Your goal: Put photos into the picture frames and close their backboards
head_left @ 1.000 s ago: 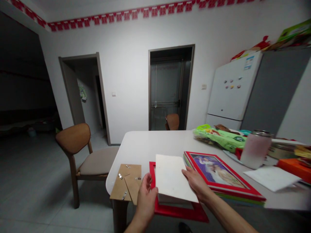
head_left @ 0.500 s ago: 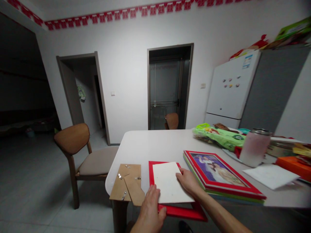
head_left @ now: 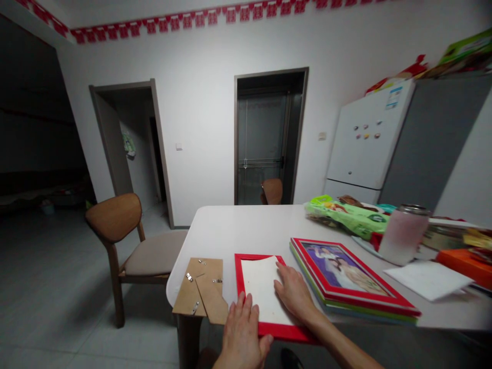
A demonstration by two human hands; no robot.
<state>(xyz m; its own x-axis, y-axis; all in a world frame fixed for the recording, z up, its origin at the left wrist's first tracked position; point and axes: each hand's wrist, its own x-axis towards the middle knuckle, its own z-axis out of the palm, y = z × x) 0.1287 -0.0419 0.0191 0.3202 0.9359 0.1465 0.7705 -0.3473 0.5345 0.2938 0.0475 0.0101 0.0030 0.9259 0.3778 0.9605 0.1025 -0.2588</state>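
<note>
A red picture frame (head_left: 239,277) lies at the table's near edge with a white sheet (head_left: 259,292) inside it. The sheet's upper right corner sits slightly uneven against the frame. My left hand (head_left: 243,328) lies flat over the frame's lower left corner, fingers stretched onto the sheet's edge. On the right side, my right hand (head_left: 294,293) rests with fingers spread on the sheet, hiding much of the frame's right edge. Left of the frame is a brown backing board (head_left: 198,287) with metal clips and a stand flap.
Stacked picture frames (head_left: 353,271) with a photo on top lie to the right. Beyond them are a green package (head_left: 348,218), a pinkish jar (head_left: 403,233), white paper (head_left: 428,279) and an orange box (head_left: 465,264). A wooden chair (head_left: 115,220) stands left of the table (head_left: 238,223).
The white sheet has dropped into the frame and now lines up with it. My right hand has loosened from the sheet's edge and spread on top; my left hand has shifted slightly right.
</note>
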